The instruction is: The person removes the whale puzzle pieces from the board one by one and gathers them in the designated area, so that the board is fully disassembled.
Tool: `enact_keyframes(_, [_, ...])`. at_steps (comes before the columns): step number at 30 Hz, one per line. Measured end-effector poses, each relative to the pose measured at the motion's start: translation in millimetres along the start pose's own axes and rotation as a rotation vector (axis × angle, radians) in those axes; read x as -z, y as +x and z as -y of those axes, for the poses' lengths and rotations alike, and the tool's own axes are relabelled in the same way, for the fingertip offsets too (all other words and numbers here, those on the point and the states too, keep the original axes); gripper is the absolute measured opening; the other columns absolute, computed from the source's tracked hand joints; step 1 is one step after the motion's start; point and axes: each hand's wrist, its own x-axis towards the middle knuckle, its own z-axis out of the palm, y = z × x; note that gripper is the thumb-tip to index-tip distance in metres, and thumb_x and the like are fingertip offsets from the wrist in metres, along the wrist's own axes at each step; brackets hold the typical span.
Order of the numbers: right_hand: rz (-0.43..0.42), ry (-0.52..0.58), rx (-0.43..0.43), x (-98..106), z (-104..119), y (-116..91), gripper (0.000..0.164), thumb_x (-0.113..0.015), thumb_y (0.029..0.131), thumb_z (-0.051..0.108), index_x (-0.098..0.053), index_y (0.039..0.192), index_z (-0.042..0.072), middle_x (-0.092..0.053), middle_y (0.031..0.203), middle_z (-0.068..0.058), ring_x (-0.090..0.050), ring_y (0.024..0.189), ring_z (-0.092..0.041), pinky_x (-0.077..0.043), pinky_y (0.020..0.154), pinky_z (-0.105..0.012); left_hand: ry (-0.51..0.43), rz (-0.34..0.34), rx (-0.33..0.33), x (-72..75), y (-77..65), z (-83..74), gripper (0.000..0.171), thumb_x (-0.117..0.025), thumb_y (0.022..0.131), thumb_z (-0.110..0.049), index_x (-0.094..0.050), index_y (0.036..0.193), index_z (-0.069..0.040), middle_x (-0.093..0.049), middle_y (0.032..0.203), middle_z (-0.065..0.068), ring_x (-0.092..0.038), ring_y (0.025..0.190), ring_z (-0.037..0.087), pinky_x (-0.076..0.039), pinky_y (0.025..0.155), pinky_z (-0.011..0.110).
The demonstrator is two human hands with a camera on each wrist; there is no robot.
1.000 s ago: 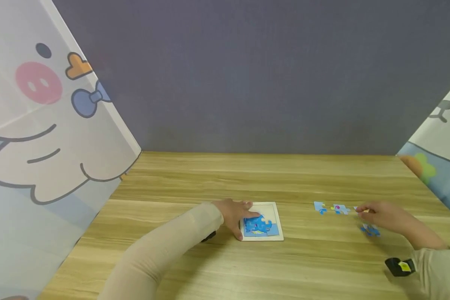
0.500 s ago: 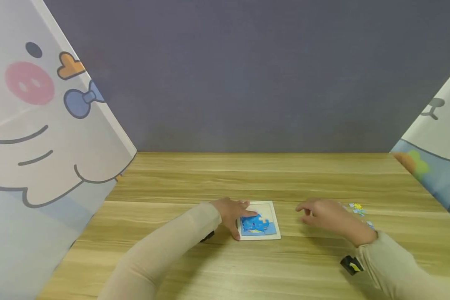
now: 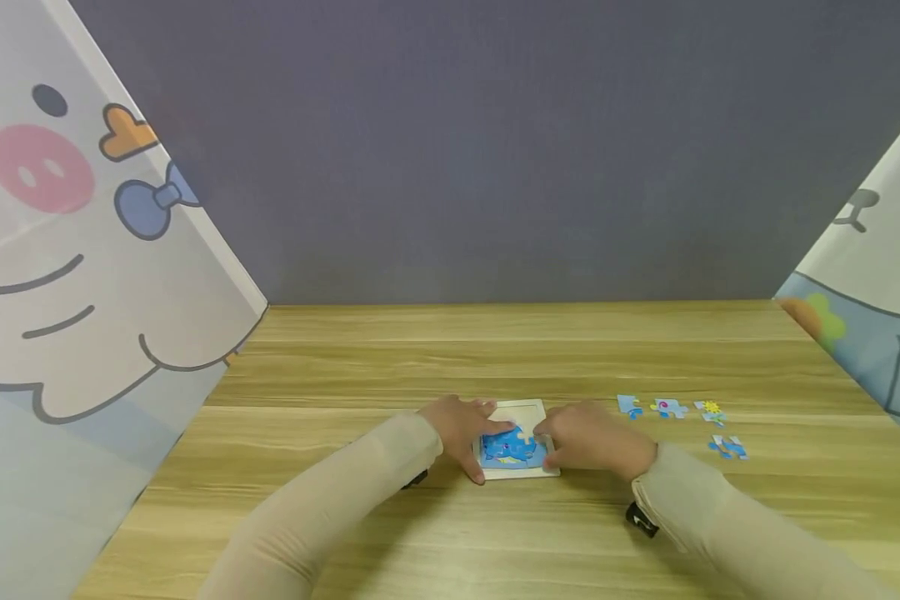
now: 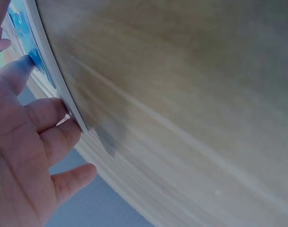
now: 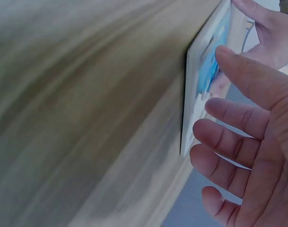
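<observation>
A small square puzzle tray with a pale rim (image 3: 517,476) lies on the table, its lower part filled with joined blue jigsaw pieces (image 3: 504,447) showing an animal. My left hand (image 3: 457,429) rests spread over the tray's left side, thumb at the lower left corner and index finger on the blue picture. Against the right side is my right hand (image 3: 592,437), thumb low and index higher, touching the joined pieces near the rim. In the right wrist view that hand (image 5: 257,137) has its other fingers loosely bent beside the tray, holding no piece.
Several loose jigsaw pieces lie right of the tray: a light blue one (image 3: 630,406), one with a pink swirl (image 3: 671,408), one with a yellow sun (image 3: 711,408) and a blue one (image 3: 729,447). A grey panel (image 3: 525,167) stands behind the table.
My right hand has moved left from the loose pieces to the tray's right side, uncovering those pieces. My left hand stays on the tray. The head view has shifted slightly.
</observation>
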Motion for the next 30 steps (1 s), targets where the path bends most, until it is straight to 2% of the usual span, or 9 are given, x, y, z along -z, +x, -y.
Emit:
enact_keyframes(7, [-0.002, 0.006, 0.028, -6.2, -0.6, 2.7, 0.026, -0.082, 0.073, 0.029, -0.068, 0.085, 0.010, -0.059, 0.074, 0.006, -0.050, 0.060, -0.007, -0.043, 0.054, -0.030, 0.003, -0.025, -0.016, 0.3, 1.4, -2.9, 0.091, -0.073, 0.074, -0.061, -0.029, 0.150, -0.038, -0.029, 0.154, 0.005, -0.031, 0.139, 0.016, -0.037, 0.104, 0.036])
enact_keyframes(9, [0.001, 0.016, 0.028, -7.1, -1.3, 2.8, 0.027, -0.082, 0.073, 0.029, -0.067, 0.086, 0.011, -0.057, 0.073, 0.007, -0.048, 0.060, -0.005, -0.042, 0.053, -0.029, 0.016, -0.024, -0.014, 0.5, 2.4, -3.8, 0.092, -0.073, 0.073, -0.061, -0.029, 0.151, -0.038, -0.030, 0.154, 0.005, -0.033, 0.138, 0.017, -0.038, 0.103, 0.034])
enact_keyframes(17, [0.006, 0.024, 0.007, -7.1, -3.1, 1.8, 0.032, -0.082, 0.073, 0.030, -0.069, 0.094, 0.010, -0.062, 0.082, 0.004, -0.054, 0.067, -0.007, -0.046, 0.058, -0.032, 0.040, -0.015, 0.013, 1.9, 6.9, -4.7, 0.099, -0.072, 0.071, -0.064, -0.025, 0.152, -0.034, -0.029, 0.154, 0.003, -0.034, 0.138, 0.018, -0.037, 0.104, 0.035])
enact_keyframes(23, [-0.034, 0.026, 0.002, -8.0, -2.5, 1.6, 0.034, -0.083, 0.070, 0.028, -0.070, 0.095, 0.009, -0.064, 0.083, 0.004, -0.053, 0.065, -0.006, -0.045, 0.056, -0.030, 0.035, -0.018, 0.011, 0.7, 8.8, -3.8, 0.100, -0.073, 0.070, -0.063, -0.023, 0.153, -0.036, -0.030, 0.154, 0.004, -0.034, 0.138, 0.018, -0.037, 0.104, 0.034])
enact_keyframes(26, [-0.071, 0.050, 0.009, -8.5, -3.8, -0.1, 0.029, -0.082, 0.069, 0.026, -0.069, 0.090, 0.012, -0.057, 0.071, 0.011, -0.045, 0.059, -0.003, -0.039, 0.053, -0.025, 0.034, -0.015, 0.011, 0.6, 8.3, -3.4, 0.102, -0.074, 0.069, -0.063, -0.022, 0.153, -0.036, -0.032, 0.153, 0.005, -0.035, 0.137, 0.018, -0.038, 0.103, 0.033])
enact_keyframes(30, [-0.114, 0.068, 0.014, -8.8, -8.0, -5.3, 0.024, -0.081, 0.069, 0.023, -0.064, 0.083, 0.016, -0.037, 0.058, 0.015, -0.033, 0.053, -0.001, -0.030, 0.049, -0.022, 0.027, -0.015, 0.012, -0.6, 8.2, -2.4, 0.103, -0.075, 0.069, -0.063, -0.022, 0.153, -0.035, -0.032, 0.153, 0.006, -0.035, 0.137, 0.019, -0.039, 0.102, 0.031])
